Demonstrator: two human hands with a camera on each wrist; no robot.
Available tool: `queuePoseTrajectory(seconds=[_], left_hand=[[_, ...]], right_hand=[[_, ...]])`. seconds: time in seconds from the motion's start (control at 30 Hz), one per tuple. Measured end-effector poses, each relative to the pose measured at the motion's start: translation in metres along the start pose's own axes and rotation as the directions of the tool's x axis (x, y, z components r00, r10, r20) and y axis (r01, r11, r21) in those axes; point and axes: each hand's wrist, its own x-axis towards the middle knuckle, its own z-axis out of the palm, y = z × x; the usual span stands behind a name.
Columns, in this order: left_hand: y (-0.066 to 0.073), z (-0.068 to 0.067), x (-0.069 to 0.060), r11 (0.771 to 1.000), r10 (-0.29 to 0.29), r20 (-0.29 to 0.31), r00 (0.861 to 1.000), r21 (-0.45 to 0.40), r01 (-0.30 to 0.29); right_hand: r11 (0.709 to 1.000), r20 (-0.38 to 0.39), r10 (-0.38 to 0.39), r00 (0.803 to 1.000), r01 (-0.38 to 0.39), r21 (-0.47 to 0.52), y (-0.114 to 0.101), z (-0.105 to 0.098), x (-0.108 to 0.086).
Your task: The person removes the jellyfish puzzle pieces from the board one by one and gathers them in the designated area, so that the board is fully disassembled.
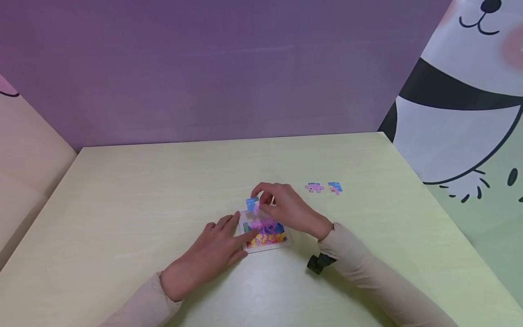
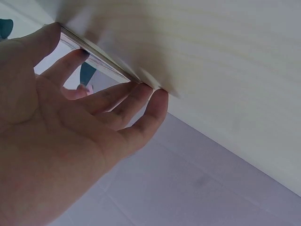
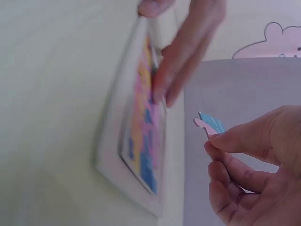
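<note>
A small jigsaw puzzle in a white frame tray [image 1: 267, 249] lies on the table, its lower part filled with pink, blue and yellow pieces. My left hand [image 1: 216, 247] steadies the tray, thumb and fingers at its edges and the index finger resting on the pieces. In the left wrist view, that hand [image 2: 80, 113] has its fingertips along the tray's edge. Above the tray's far edge, my right hand [image 1: 288, 206] pinches a blue and pink puzzle piece [image 1: 251, 204]. The right wrist view shows the piece [image 3: 214, 123] between thumb and index finger, raised off the tray.
Two loose puzzle pieces lie right of the tray toward the back: a pink one [image 1: 314, 187] and a blue and pink one [image 1: 335, 187]. A black device [image 1: 320, 263] sits at the right wrist. A purple wall [image 1: 229, 81] rises behind the table.
</note>
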Motion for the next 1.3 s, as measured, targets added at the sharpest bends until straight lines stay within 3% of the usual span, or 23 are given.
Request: queuePoseTrajectory(seconds=[0.3,0.6,0.87,1.3], left_hand=[[-0.001,0.002,0.001,0.999,-0.034,0.058,0.998,-0.027,0.035],[-0.003,0.004,-0.001,0.999,-0.042,0.064,0.997,-0.018,0.043],[-0.002,0.004,0.000,0.999,-0.031,0.036,0.999,-0.027,0.032],[-0.001,0.000,0.000,0.999,-0.025,0.029,0.999,-0.028,0.026]], right_hand=[[0.999,-0.072,0.017,0.997,-0.019,-0.032,0.012,-0.021,0.003],[0.997,-0.122,0.033,0.992,-0.041,-0.066,0.025,-0.037,0.004],[0.992,-0.157,0.072,0.985,-0.088,-0.095,0.044,-0.053,0.004],[0.982,-0.125,0.128,0.984,-0.143,-0.122,0.080,-0.056,0.006]])
